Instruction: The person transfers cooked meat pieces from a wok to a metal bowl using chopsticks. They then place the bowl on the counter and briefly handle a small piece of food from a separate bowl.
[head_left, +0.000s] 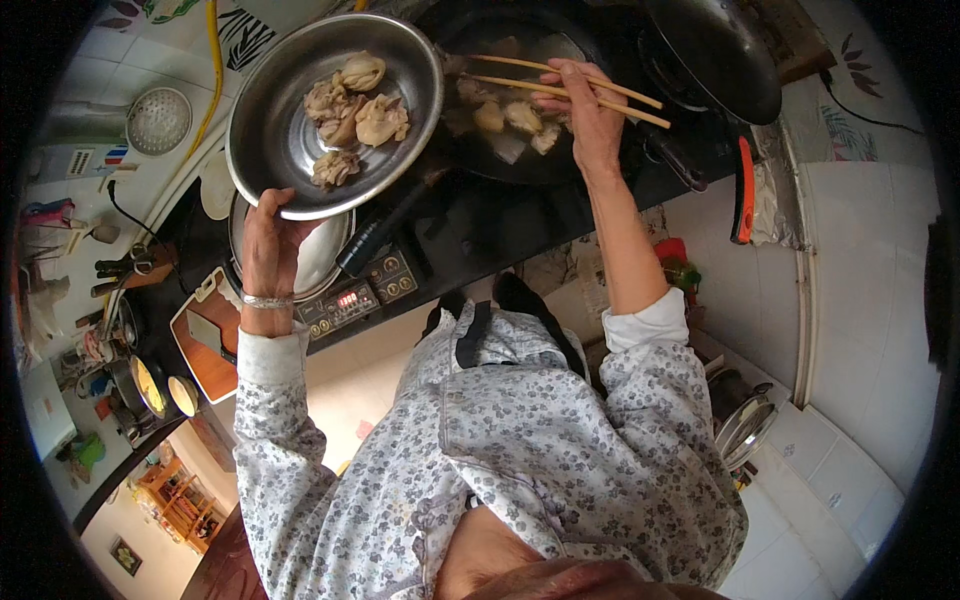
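Note:
My left hand (271, 232) grips the near rim of a round stainless-steel dish (259, 112), holding it tilted beside the wok. Several pieces of pale cooked meat (381, 120), perhaps chicken, lie in the dish. In my right hand (592, 112) is a pair of wooden chopsticks (517, 81), their tips spread apart between the dish and the wok. A small dark piece seems to be at the tips; whether it is gripped, I cannot tell. Below the chopsticks, more meat pieces (521, 116) sit in liquid in the dark wok (517, 174). The wok's black handle (382, 229) points towards me.
Under the dish, a lid (322, 259) rests by the lit cooktop control panel (360, 300). A cleaver (208, 334) lies on a wooden cutting board (225, 375) at the left. Another dark pan (716, 60) leans at the back right, near an orange-handled tool (742, 191).

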